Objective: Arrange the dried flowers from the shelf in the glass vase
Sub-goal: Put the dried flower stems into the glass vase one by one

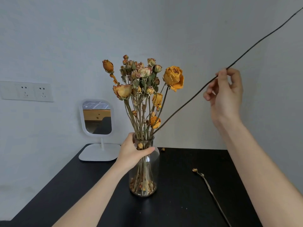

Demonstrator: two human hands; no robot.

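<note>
Quick tally: one vase (144,169), one mirror (98,117), one table (180,202) and two hands — a left hand (131,153) and a right hand (224,97). Then one long bare twig (180,108), one loose stem (211,190) and one stray bud (162,149). I get five big orange roses (173,77) — the small buds (144,72) are too bunched up to count, and the wall plate (26,91) has two sockets (24,91).

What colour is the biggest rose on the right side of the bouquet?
Orange-yellow, a dried golden tone; the head view shows the rose best.
</note>
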